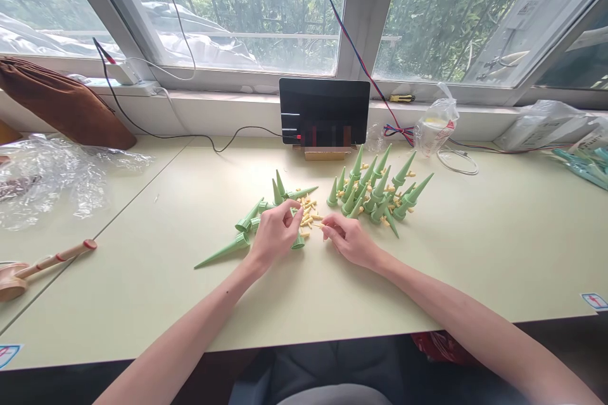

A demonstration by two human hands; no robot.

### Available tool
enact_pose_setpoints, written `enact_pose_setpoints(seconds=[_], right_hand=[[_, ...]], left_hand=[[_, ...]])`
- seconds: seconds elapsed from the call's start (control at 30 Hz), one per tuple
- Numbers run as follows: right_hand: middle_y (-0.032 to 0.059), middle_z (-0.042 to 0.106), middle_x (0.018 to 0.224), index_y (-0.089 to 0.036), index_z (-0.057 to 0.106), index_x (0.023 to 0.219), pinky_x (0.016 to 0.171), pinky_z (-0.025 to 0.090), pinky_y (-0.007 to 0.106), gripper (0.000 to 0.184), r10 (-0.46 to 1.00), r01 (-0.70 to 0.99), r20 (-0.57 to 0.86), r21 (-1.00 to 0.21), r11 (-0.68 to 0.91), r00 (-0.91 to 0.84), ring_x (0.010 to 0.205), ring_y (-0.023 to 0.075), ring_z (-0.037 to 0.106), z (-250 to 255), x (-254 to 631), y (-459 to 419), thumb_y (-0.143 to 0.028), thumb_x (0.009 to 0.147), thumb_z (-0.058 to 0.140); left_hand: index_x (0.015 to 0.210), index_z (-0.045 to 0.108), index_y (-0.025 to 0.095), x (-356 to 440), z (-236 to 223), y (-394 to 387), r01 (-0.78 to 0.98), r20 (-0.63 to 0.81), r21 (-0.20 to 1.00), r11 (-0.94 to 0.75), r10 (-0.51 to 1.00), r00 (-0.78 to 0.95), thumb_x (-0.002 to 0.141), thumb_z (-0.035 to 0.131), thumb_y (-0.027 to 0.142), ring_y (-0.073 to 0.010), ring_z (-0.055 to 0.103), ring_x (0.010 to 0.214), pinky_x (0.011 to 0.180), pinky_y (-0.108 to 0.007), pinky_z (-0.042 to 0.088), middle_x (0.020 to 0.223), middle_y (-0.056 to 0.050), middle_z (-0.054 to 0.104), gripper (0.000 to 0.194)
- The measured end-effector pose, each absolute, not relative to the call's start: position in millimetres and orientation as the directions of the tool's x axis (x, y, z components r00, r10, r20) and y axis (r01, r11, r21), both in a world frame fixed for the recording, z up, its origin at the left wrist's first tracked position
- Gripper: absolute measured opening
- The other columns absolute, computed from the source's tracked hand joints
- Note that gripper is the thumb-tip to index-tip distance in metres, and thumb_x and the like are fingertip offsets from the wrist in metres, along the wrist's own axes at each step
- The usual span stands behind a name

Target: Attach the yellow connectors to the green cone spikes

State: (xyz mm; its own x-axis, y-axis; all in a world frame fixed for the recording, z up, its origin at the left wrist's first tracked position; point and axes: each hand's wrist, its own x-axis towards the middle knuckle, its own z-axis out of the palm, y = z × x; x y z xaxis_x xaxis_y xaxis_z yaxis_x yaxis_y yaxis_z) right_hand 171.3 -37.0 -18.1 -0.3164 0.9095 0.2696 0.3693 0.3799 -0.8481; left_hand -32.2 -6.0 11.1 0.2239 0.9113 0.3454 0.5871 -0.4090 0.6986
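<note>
My right hand (350, 239) pinches a small pale-yellow peg (317, 224) between thumb and fingertips, low over the table. Close by on the left, my left hand (278, 231) is closed, thumb and index finger together; what they hold, if anything, is too small to make out. Between the hands lies a pile of similar yellow pegs (308, 205). A green cone with a ribbed base (298, 242) shows just under my left hand. More loose green cones (228, 249) lie or stand around that hand. Beyond my right hand, several green cones (380, 186) stand grouped, with yellow pegs at their bases.
A dark tablet (325, 111) leans on a small cardboard stand (327, 154) at the back. Left are crumpled clear plastic (61, 180), a brown pouch (66, 101) and a wooden toy (57, 259). A bagged cup (434, 126) and cables (458, 161) sit back right.
</note>
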Motion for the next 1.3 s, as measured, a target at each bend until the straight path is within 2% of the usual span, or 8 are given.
enact_pose_setpoints(seconds=[0.07,0.13,0.2,0.3,0.73,0.9,1.1,1.3], right_hand=[[0.0016,0.065,0.077,-0.019,0.055,0.094,0.052,0.04,0.023,0.023,0.911,0.366,0.271,-0.85,0.379,-0.312,0.052,0.0097,0.049,-17.7,171.1,-37.4,-0.04,0.1,0.046],[0.0018,0.066,0.078,-0.019,0.055,0.095,0.052,0.04,0.023,0.023,0.913,0.362,0.272,-0.853,0.375,-0.304,0.052,0.0099,0.05,-17.5,170.7,-37.8,-0.041,0.1,0.047],[0.0021,0.066,0.079,-0.02,0.055,0.096,0.051,0.041,0.023,0.023,0.916,0.358,0.273,-0.857,0.37,-0.295,0.051,0.01,0.05,-17.5,170.3,-38.0,-0.041,0.099,0.047],[0.0022,0.066,0.078,-0.02,0.055,0.096,0.05,0.042,0.023,0.023,0.919,0.354,0.274,-0.861,0.366,-0.284,0.051,0.0102,0.05,-17.8,169.9,-38.0,-0.041,0.098,0.049],[0.0034,0.067,0.086,-0.02,0.054,0.093,0.045,0.042,0.023,0.019,0.932,0.362,0.264,-0.867,0.343,-0.25,0.047,0.0092,0.054,-15.2,169.5,-39.2,-0.038,0.096,0.052],[0.004,0.068,0.089,-0.019,0.057,0.093,0.045,0.043,0.023,0.017,0.932,0.371,0.269,-0.862,0.346,-0.243,0.049,0.0092,0.053,-15.4,169.8,-38.8,-0.036,0.095,0.054],[0.0031,0.067,0.08,-0.019,0.059,0.09,0.046,0.043,0.024,0.019,0.94,0.377,0.256,-0.867,0.327,-0.226,0.049,0.0104,0.052,-15.4,170.1,-39.0,-0.038,0.093,0.057],[0.0007,0.062,0.07,-0.019,0.06,0.089,0.046,0.043,0.024,0.021,0.942,0.36,0.259,-0.876,0.322,-0.212,0.048,0.0111,0.052,-15.4,169.7,-39.2,-0.04,0.093,0.057]], left_hand=[[0.075,0.058,0.02,-32.4,9.8,-5.7,0.628,0.328,0.669,-0.398,0.916,0.23,0.093,0.052,0.037,-0.0101,0.03,0.046,0.051,-0.024,0.028,0.049,0.007,0.032,0.026],[0.063,0.047,0.019,-32.8,8.8,-5.1,0.657,0.322,0.641,-0.396,0.916,0.237,0.095,0.05,0.038,-0.0098,0.028,0.046,0.051,-0.025,0.026,0.049,0.006,0.03,0.037],[0.059,0.037,0.019,-33.1,8.0,-4.4,0.678,0.317,0.619,-0.397,0.916,0.247,0.095,0.049,0.039,-0.0097,0.028,0.046,0.052,-0.026,0.025,0.049,0.006,0.03,0.043],[0.058,0.032,0.019,-33.0,7.5,-3.8,0.712,0.298,0.585,-0.388,0.919,0.257,0.096,0.048,0.039,-0.0103,0.027,0.045,0.052,-0.026,0.024,0.048,0.005,0.03,0.045],[0.057,0.038,0.019,-31.9,9.4,-5.0,0.741,0.231,0.54,-0.399,0.917,0.325,0.098,0.042,0.039,-0.0135,0.033,0.047,0.054,-0.028,0.024,0.049,0.002,0.038,0.046],[0.061,0.048,0.019,-32.1,8.7,-5.0,0.744,0.227,0.527,-0.411,0.912,0.342,0.098,0.043,0.044,-0.0135,0.034,0.049,0.055,-0.027,0.026,0.049,0.003,0.04,0.045],[0.063,0.054,0.019,-32.2,9.0,-7.2,0.747,0.238,0.522,-0.412,0.911,0.336,0.096,0.046,0.043,-0.0131,0.038,0.049,0.055,-0.026,0.026,0.05,0.003,0.043,0.042],[0.074,0.063,0.02,-32.4,10.7,-8.5,0.734,0.262,0.536,-0.417,0.909,0.324,0.092,0.054,0.046,-0.0143,0.049,0.055,0.056,-0.026,0.032,0.059,0.002,0.054,0.033]])
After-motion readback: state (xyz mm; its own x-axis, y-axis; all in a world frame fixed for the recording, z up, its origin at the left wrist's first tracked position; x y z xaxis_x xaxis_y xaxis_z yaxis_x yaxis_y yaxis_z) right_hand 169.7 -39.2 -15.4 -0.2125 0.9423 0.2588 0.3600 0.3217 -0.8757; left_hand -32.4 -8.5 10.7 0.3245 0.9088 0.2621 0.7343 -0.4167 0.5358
